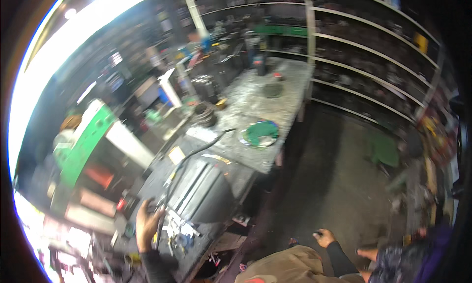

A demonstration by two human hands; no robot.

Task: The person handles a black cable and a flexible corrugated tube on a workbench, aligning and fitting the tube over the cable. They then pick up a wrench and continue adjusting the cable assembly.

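My left hand [145, 225] is raised at the near left edge of the workbench, fingers apart, with nothing visible in its grasp. Beside it a dark hose or cable [183, 161] runs along the bench top. A grey ribbed panel [202, 192] lies just right of that hose, and a cluttered heap of small parts and tools [181, 234] sits at its near end. Low over the floor, my right hand [324, 238] is curled in front of my brown clothing [285, 266]. A small dark spot shows at its fingers; blur hides what it is.
Another person's hand [368, 255] and patterned sleeve [393, 263] come in at lower right. Farther along the bench [241, 101] lies a round green-covered tray [260, 134]. Metal shelving [364, 61] stands at the back; a green chair [384, 149] is at right.
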